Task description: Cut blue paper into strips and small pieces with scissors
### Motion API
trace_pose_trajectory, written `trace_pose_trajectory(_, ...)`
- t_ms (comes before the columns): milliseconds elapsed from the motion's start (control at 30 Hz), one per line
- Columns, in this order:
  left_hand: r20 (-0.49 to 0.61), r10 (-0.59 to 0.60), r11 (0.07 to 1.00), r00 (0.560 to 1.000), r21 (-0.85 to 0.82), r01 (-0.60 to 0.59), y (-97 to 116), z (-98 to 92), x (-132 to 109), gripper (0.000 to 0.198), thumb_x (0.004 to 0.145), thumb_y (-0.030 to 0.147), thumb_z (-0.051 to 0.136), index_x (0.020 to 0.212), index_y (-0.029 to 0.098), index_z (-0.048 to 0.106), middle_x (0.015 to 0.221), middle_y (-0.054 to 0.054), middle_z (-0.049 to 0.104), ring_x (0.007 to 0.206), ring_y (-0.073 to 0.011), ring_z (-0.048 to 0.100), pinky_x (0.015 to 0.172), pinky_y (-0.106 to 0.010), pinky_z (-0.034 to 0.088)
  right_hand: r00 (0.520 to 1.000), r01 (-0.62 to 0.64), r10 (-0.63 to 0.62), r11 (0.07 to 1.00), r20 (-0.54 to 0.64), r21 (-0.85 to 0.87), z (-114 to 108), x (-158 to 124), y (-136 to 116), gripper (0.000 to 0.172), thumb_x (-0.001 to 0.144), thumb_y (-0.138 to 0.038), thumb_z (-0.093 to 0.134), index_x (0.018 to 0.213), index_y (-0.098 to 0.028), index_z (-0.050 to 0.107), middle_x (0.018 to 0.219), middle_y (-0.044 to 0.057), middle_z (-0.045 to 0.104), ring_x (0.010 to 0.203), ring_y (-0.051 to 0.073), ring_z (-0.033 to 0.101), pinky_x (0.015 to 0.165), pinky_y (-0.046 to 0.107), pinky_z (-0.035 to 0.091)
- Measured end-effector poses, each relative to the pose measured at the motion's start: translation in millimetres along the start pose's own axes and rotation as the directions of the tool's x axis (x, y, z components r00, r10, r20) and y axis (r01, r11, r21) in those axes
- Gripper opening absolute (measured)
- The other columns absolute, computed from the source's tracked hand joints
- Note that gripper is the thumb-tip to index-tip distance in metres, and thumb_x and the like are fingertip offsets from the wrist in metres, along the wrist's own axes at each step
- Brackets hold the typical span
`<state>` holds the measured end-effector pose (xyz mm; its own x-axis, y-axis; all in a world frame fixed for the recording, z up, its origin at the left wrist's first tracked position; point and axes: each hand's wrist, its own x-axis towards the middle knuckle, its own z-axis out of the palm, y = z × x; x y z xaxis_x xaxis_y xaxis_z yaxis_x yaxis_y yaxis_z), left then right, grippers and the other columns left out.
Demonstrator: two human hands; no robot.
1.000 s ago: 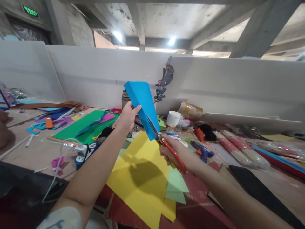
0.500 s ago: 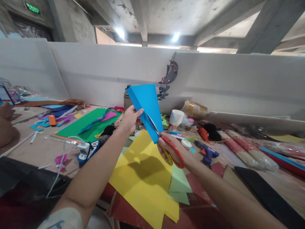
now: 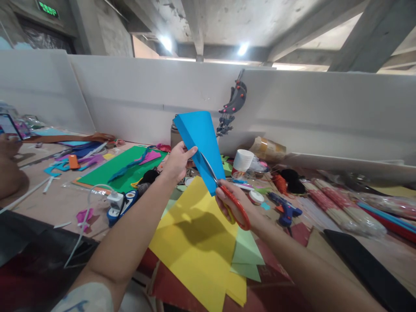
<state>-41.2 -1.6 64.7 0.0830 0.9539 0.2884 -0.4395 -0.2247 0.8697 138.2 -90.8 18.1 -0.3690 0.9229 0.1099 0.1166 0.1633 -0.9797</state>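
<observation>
My left hand (image 3: 177, 162) pinches the left edge of a folded blue paper sheet (image 3: 199, 143) and holds it upright above the table. My right hand (image 3: 235, 203) grips red-handled scissors (image 3: 229, 199), whose blades run up into the lower part of the blue sheet. Under both hands lies a large yellow sheet (image 3: 195, 242) on light green sheets (image 3: 247, 255).
A green foam sheet (image 3: 113, 171) with coloured scraps lies to the left. A white paper cup (image 3: 243, 161), a tape roll (image 3: 256, 197), a blue glue gun (image 3: 286, 210) and bundled sticks (image 3: 338, 208) lie to the right. Another person's hand (image 3: 8, 147) shows at far left. A white partition (image 3: 130, 99) stands behind.
The scissor handles have closed together and the blades sit further up into the blue sheet. Both hands and the paper have shifted slightly right in the picture.
</observation>
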Motion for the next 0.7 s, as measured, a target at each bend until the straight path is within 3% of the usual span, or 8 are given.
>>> trace_pose_trajectory(333, 0.013, 0.005, 1.0, 1.0, -0.001, -0.005, -0.3, -1.1, 1.3, 0.03, 0.07, 0.023, 0.074, 0.095, 0.016, 0.059, 0.088, -0.004, 0.07, 0.065, -0.0124, 0.063, 0.062, -0.028, 0.057, 1.0, 0.019, -0.019, 1.0, -0.017, -0.011, 2.0, -0.6, 0.9, 0.032, 0.086, -0.05, 0.056, 0.08, -0.022, 0.041, 0.054, -0.011, 0.04, 0.034, 0.005, 0.037, 0.028, 0.015, 0.033)
trace_pose_trajectory(700, 0.028, 0.002, 1.0, 1.0, -0.017, -0.001, -2.0, -1.9, 1.7, 0.03, 0.071, 0.025, 0.074, 0.095, 0.015, 0.06, 0.087, -0.005, 0.07, 0.061, -0.0108, 0.061, 0.055, -0.024, 0.054, 0.997, -0.061, 0.061, 0.998, -0.052, 0.001, 3.4, -1.1, 6.7, 0.036, 0.083, -0.054, 0.059, 0.083, -0.023, 0.041, 0.055, -0.011, 0.041, 0.035, 0.005, 0.038, 0.029, 0.014, 0.034)
